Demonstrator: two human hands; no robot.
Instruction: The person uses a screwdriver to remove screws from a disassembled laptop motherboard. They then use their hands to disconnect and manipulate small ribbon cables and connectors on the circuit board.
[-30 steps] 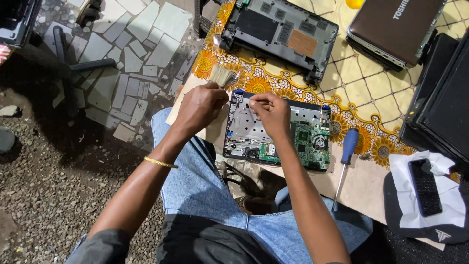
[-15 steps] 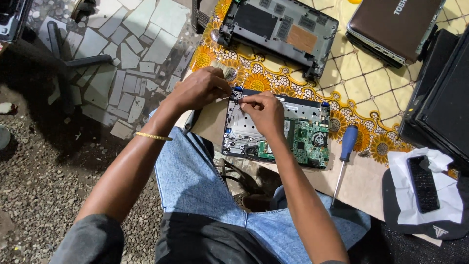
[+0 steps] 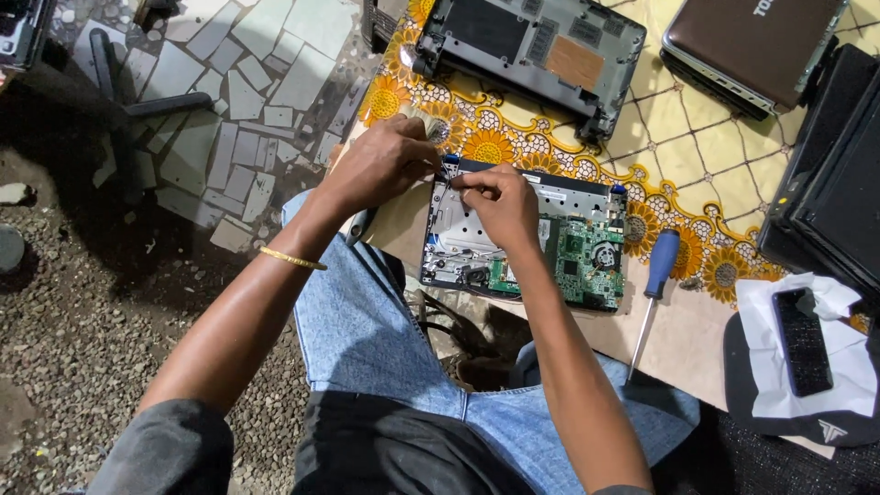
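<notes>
An opened laptop base (image 3: pixel 568 197) with a green circuit board (image 3: pixel 587 261) lies at the near edge of a table covered by a yellow floral cloth (image 3: pixel 683 137), just above my knees. My left hand (image 3: pixel 380 165) grips the base's far left corner with its fingers closed. My right hand (image 3: pixel 502 206) rests on the base beside it, fingertips pinched on a small part at the same corner. The part is too small to make out. The two hands almost touch. A gold bangle (image 3: pixel 291 258) is on my left wrist.
A blue-handled screwdriver (image 3: pixel 658 268) lies right of the base. Farther back sit another upturned laptop shell (image 3: pixel 532 46) and a closed brown laptop (image 3: pixel 756 46). Black devices (image 3: pixel 830 197) stand at the right, above a cap holding white paper (image 3: pixel 848 367). Gravel and broken tiles (image 3: pixel 229 110) lie left.
Both hands have come together at the base's far left corner. My left hand moved right onto the corner, and my right hand's fingertips closed there.
</notes>
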